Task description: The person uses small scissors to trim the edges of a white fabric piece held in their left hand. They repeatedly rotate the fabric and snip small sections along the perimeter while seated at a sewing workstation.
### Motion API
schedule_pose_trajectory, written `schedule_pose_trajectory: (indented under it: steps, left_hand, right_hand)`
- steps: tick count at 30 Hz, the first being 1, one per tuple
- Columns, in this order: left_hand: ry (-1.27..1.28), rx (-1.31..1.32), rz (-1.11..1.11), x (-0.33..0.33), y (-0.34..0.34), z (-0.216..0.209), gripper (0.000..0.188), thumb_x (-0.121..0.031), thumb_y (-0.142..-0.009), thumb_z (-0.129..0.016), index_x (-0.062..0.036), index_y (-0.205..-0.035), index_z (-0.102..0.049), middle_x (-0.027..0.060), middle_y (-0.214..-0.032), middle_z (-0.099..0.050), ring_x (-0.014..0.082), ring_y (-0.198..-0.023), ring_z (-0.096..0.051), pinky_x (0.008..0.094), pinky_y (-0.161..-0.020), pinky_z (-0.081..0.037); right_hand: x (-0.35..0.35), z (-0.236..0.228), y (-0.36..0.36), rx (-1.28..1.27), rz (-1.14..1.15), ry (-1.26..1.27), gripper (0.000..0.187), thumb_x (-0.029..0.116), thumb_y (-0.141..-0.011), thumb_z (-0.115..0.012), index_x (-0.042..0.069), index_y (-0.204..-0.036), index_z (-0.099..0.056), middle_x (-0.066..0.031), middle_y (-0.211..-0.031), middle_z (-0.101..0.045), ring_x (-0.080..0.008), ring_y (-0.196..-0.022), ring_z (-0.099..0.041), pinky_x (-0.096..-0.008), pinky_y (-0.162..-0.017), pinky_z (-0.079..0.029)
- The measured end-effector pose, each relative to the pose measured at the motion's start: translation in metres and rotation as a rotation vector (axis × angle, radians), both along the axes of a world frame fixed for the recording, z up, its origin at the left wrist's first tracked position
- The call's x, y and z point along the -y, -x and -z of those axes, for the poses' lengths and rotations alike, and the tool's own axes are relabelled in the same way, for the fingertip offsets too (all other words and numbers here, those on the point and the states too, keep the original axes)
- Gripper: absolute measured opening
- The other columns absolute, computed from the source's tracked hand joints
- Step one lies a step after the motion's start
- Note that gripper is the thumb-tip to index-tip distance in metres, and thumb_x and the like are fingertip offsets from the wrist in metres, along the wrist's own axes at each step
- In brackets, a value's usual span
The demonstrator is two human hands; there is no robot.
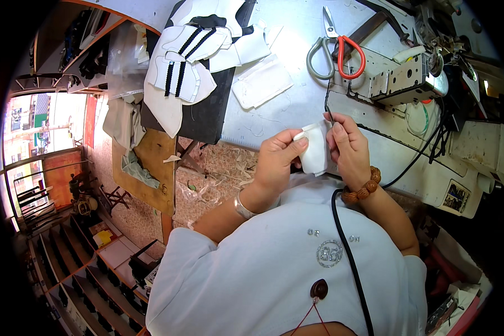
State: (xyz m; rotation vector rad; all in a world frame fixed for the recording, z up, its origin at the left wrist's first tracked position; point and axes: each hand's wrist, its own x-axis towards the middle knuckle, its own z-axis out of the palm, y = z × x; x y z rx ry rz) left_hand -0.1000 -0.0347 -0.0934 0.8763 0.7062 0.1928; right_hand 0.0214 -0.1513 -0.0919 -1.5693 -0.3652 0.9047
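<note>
My left hand (279, 157) pinches a small folded piece of white fabric (315, 148) between thumb and fingers, above the table's front edge. Closed around a thin dark rod-like tool (329, 106), my right hand (348, 147) is close against the fabric's right edge. The tool points away from me; its exact kind is unclear. Further off lie scissors (337, 56) with one grey and one red handle loop. A flat white fabric piece (262, 81) rests left of them.
White cut pieces with black trim (179, 56) are heaped on a dark board (210, 120) at the left. A sewing machine (409, 78) stands at the right on the pale table (246, 120). A black cable (414, 162) runs nearby. Scraps litter the tiled floor (218, 185).
</note>
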Motion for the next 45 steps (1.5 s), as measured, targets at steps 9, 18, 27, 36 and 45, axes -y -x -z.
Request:
schedule_pose_trajectory:
  steps: [9, 18, 27, 36, 45]
  left_hand:
    - [0.021, 0.087, -0.033, -0.003, -0.001, 0.000, 0.019, -0.010, -0.092, -0.054, 0.0012, -0.106, -0.059, 0.0051, -0.088, -0.066, 0.0090, -0.071, -0.061, 0.0222, -0.061, -0.051]
    - [-0.036, 0.017, 0.007, 0.003, -0.001, -0.007, 0.022, -0.016, -0.090, -0.061, -0.0021, -0.107, -0.063, -0.0025, -0.079, -0.062, 0.0018, -0.064, -0.050, 0.0173, -0.056, -0.039]
    - [-0.168, -0.003, 0.006, 0.006, 0.000, -0.011, 0.021, -0.015, -0.091, -0.060, -0.0017, -0.107, -0.063, -0.0036, -0.078, -0.060, 0.0013, -0.064, -0.048, 0.0175, -0.055, -0.039]
    - [-0.129, -0.014, 0.139, 0.005, 0.002, -0.008, 0.027, -0.008, -0.089, -0.057, -0.0005, -0.114, -0.062, -0.0022, -0.080, -0.062, 0.0025, -0.064, -0.049, 0.0185, -0.055, -0.041]
    - [-0.076, -0.041, 0.073, 0.002, 0.007, -0.011, 0.028, -0.008, -0.089, -0.057, 0.0017, -0.115, -0.061, -0.0004, -0.079, -0.062, 0.0031, -0.062, -0.050, 0.0188, -0.055, -0.042]
  right_hand:
    - [0.006, -0.019, 0.003, 1.005, -0.167, 0.047, 0.033, 0.013, -0.081, -0.065, 0.007, -0.113, -0.061, -0.0078, -0.078, -0.059, -0.0253, -0.059, -0.059, -0.0336, -0.052, -0.047]
    - [0.003, -0.017, 0.005, 0.961, -0.104, -0.007, 0.031, 0.013, -0.084, -0.062, 0.005, -0.114, -0.060, -0.0098, -0.078, -0.060, -0.0243, -0.060, -0.059, -0.0319, -0.055, -0.048]
    - [0.011, -0.016, -0.003, 0.599, -0.111, -0.074, 0.028, 0.009, -0.084, -0.064, 0.003, -0.110, -0.057, -0.0101, -0.080, -0.061, -0.0140, -0.063, -0.056, -0.0250, -0.059, -0.047]
    - [-0.005, -0.013, -0.007, 1.161, -0.267, -0.128, 0.023, -0.001, -0.068, -0.065, 0.007, -0.088, -0.057, -0.0065, -0.076, -0.056, -0.0243, -0.059, -0.058, -0.0314, -0.052, -0.046]
    - [-0.005, 0.001, -0.040, 1.185, 0.050, 0.037, 0.022, -0.006, -0.071, -0.062, 0.004, -0.088, -0.055, -0.0095, -0.072, -0.053, -0.0264, -0.057, -0.055, -0.0333, -0.050, -0.046]
